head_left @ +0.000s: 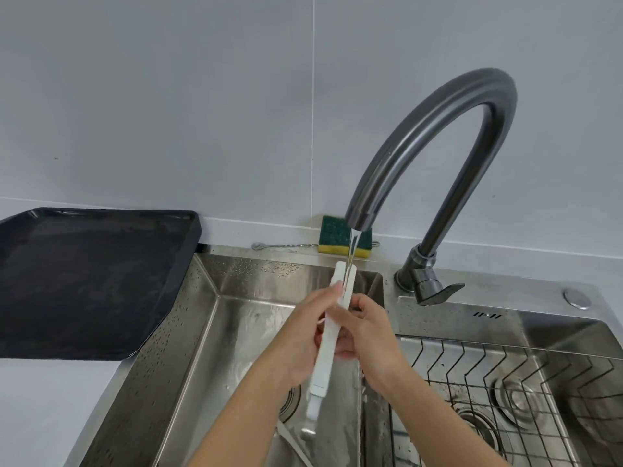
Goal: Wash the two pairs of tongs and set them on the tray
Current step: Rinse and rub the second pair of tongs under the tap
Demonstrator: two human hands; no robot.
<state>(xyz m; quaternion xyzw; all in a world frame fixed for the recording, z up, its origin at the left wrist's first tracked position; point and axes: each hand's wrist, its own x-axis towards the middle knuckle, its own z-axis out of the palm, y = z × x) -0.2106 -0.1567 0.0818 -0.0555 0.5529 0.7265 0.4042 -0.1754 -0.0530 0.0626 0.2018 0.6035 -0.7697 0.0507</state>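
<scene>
**Over the sink: wet tongs and a slippery hold**

Over the left basin of the sink (202,332) I have both hands on one pair of tongs. To my left, on the counter, the black tray (84,281) sits just beside the basin, and neither pair is on it yet. Carrying a dripping pair across could trail water over the counter if I do not shake it off first.

Above, the faucet (438,129) runs a steady stream of water (352,244) onto the tips of the tongs. The two arms could split that stream and spray it at the wall or at me. On the right, the wire rack (505,382) lies in the other basin, and a dropped pair might wedge in its bars.

My left hand (296,342) wraps round the middle of the white tongs (328,333). My right hand (371,338) grips them from the other side with fingers curled, so both hands are full. Wet plastic is slick, I judge, and a loose rub could let them slide down into the basin.

Below, a white strip (291,444) on the basin floor looks like the second pair, though I cannot be sure. A fall could knock against it. Behind the stream, the sponge (333,230) stands against the wall.
</scene>
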